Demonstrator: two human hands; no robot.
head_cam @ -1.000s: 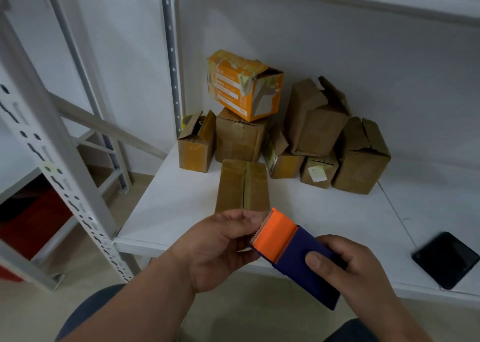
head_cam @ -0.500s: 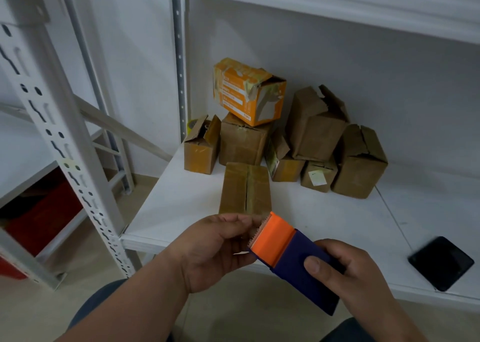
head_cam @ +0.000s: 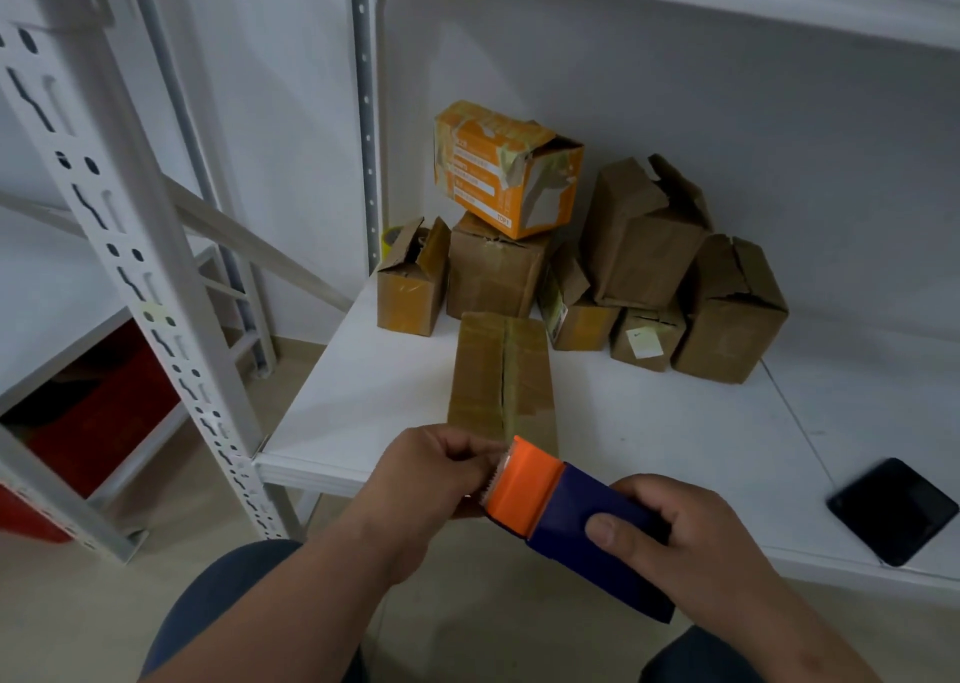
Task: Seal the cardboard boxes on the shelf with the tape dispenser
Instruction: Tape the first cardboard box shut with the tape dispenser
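Since the earlier frame the left hand [head_cam: 421, 474] has curled tighter at the serrated mouth of the blue and orange plastic tape dispenser [head_cam: 571, 521], and both hands sit a little nearer the white metal shelf [head_cam: 363, 396]; the boxes lie as before.

At 9 o'clock a white slotted steel upright [head_cam: 130, 267] crosses the frame, with a red bin [head_cam: 98, 422] behind it low on the neighbouring rack. Just below centre, the left hand's thumb and fingers [head_cam: 457, 446] are bent in toward the dispenser's orange end; they seem to pinch the tape's loose end, though the tape itself is too faint to make out. Directly beyond, at 12 o'clock from the hands, a flat brown cardboard box [head_cam: 501, 376] lies on the shelf with its centre seam facing up. Behind it a cluster of small brown cardboard boxes [head_cam: 649, 277] stands against the back wall, several with flaps raised, and an orange printed carton [head_cam: 504, 168] rests tilted on top of one. The right hand [head_cam: 691, 542], at 5 o'clock, wraps round the dispenser's blue body, thumb on top. At 4 o'clock a black flat phone [head_cam: 893, 508] lies near the shelf's front edge.
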